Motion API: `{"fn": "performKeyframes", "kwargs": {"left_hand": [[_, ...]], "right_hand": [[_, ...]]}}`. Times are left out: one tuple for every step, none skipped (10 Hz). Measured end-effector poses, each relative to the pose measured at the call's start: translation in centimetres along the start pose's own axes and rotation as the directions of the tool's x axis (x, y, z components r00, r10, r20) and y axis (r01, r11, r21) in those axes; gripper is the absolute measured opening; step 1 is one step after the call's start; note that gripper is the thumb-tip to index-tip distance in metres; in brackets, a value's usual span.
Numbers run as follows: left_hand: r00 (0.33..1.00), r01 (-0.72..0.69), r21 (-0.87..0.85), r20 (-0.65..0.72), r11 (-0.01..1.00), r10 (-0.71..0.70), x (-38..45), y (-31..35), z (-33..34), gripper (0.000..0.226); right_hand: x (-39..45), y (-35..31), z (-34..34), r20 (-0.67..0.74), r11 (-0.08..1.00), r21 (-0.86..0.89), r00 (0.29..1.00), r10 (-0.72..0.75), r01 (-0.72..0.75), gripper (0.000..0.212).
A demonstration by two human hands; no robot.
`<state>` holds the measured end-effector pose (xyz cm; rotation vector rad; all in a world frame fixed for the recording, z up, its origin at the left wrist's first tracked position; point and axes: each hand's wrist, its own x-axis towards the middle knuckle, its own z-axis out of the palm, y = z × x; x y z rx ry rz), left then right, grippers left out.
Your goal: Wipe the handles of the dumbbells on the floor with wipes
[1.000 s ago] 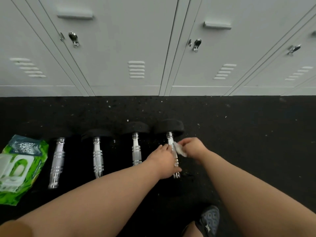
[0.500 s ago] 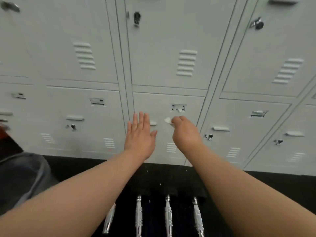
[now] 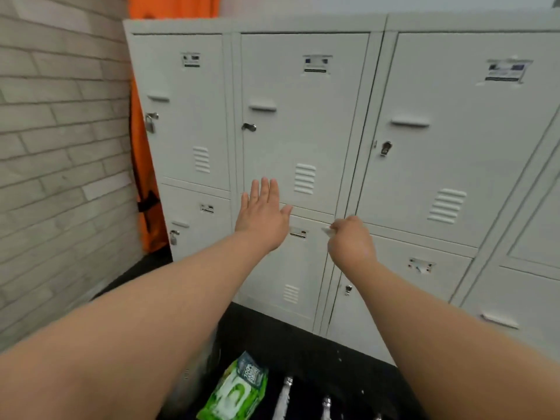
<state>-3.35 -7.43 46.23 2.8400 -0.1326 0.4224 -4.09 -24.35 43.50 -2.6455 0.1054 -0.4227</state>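
Left hand [image 3: 263, 218] is raised with fingers spread and empty, right hand [image 3: 351, 242] pinches a small white wipe [image 3: 326, 230], limp and light, while the chrome dumbbell handles [image 3: 283, 395], likely heavy and slick, lie on the near floor right of the green wipes pack [image 3: 235, 389].

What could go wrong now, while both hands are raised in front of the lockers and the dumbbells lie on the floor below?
1. The right hand pinches only a small corner of the wipe, so it may slip and fall.
2. The dumbbell handles and the wipes pack lie at the bottom edge of the view, near the feet; a step forward could trip on them.
3. The open left hand appears close to the locker door and might bump it.
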Motion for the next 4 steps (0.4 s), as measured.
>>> {"fn": "performKeyframes", "kwargs": {"left_hand": [[0.999, 0.041, 0.069, 0.012, 0.997, -0.042, 0.4, -6.4, -1.2, 0.063], [0.993, 0.100, 0.102, 0.050, 0.990, -0.106, 0.5, -11.5, -0.4, 0.063], [0.987, 0.140, 0.116, 0.063, 0.983, -0.148, 0.6, -15.5, 1.6, 0.064], [0.973, 0.213, 0.150, 0.060, 0.965, -0.224, 0.9, -18.9, 3.0, 0.064]], "right_hand": [[-0.5, -5.2, 6.7, 0.266, 1.000, 0.020, 0.964, -0.013, 0.008, 0.028], [-1.9, -11.1, 13.6, 0.456, 0.995, 0.052, 0.885, -0.095, 0.081, 0.034], [-3.5, -15.9, 18.9, 0.590, 0.986, 0.166, 0.798, -0.122, 0.028, 0.033], [-4.0, -17.2, 22.5, 0.666, 0.991, 0.135, 0.741, -0.086, -0.006, 0.035]]}}
